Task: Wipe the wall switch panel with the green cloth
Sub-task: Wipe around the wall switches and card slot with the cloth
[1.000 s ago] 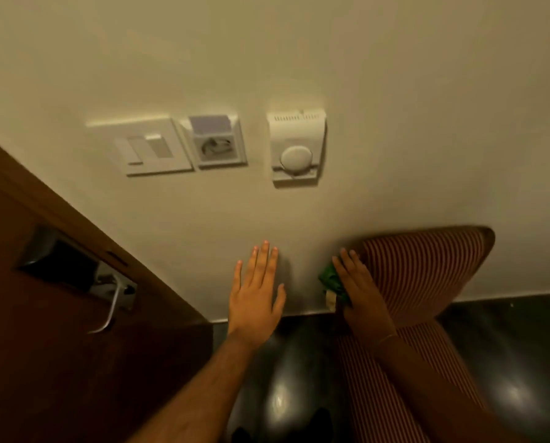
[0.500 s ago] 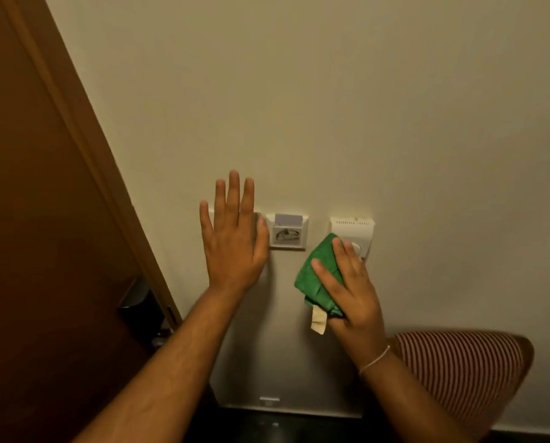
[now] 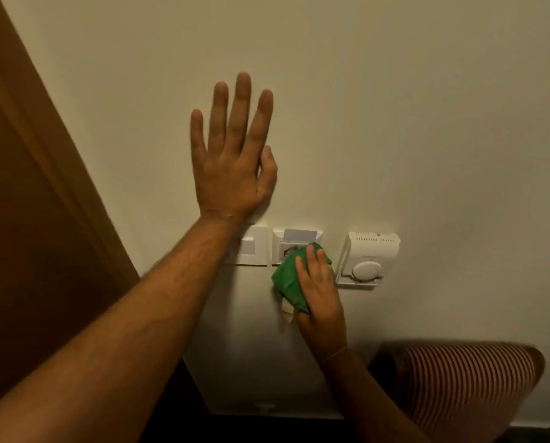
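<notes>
The white wall switch panel [image 3: 257,247] sits at mid-height on the cream wall, partly behind my left forearm. Beside it on the right is a white key-card holder [image 3: 294,241] with a card in its slot. My right hand [image 3: 320,292] presses the green cloth [image 3: 286,279] flat against the lower right part of the card holder and the wall below it. A pale tag hangs from the cloth's lower edge. My left hand [image 3: 233,158] lies flat on the wall above the switch panel, fingers spread, holding nothing.
A white thermostat [image 3: 368,260] with a round dial is mounted right of the cloth. A brown wooden door and its frame [image 3: 43,187] fill the left side. A striped red chair back [image 3: 465,382] stands against the wall at lower right, above the dark floor.
My left hand has slid up the wall from over the switch panel to above it. My right hand with the cloth has moved left from the thermostat onto the card holder.
</notes>
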`<state>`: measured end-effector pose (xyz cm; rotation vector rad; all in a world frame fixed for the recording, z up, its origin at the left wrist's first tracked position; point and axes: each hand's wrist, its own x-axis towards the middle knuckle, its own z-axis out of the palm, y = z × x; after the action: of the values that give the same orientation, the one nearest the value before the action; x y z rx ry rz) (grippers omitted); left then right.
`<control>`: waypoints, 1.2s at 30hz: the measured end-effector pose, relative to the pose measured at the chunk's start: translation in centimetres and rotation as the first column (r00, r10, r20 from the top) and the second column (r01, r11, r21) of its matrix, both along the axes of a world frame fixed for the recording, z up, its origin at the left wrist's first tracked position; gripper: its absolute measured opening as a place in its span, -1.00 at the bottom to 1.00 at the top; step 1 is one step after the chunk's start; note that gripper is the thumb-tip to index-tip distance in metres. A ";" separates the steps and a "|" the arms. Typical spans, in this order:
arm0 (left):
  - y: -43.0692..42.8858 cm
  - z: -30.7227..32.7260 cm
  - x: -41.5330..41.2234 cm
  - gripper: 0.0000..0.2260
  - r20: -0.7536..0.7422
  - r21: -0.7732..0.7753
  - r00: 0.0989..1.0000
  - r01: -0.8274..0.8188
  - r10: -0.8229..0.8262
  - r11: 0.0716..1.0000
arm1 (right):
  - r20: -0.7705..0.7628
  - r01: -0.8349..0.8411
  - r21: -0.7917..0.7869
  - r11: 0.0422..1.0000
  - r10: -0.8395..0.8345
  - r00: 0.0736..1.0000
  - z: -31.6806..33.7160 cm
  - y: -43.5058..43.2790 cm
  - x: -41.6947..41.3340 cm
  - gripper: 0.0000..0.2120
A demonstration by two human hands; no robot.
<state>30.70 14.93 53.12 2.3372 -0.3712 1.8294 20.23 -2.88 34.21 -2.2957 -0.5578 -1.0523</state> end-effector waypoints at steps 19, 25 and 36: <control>-0.4 -0.8 0.8 -0.46 0.052 -0.040 0.998 -0.042 0.044 0.998 | 0.074 0.024 -0.002 1.000 -0.023 0.997 -1.3 0.7 0.6 -0.59; -0.4 -1.0 1.4 -0.48 0.094 -0.054 0.995 -0.039 0.044 0.998 | 0.053 0.056 0.057 0.997 -0.059 0.997 -0.9 1.8 0.5 -0.51; -0.5 -1.1 1.2 -0.51 0.105 -0.063 0.992 -0.058 0.064 0.996 | 0.070 0.035 0.082 0.996 -0.041 0.997 -1.3 2.3 0.6 -0.52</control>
<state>31.92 14.42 51.97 2.2413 -0.2570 1.9713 20.80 -0.57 32.89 -2.2136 -0.4926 -1.1586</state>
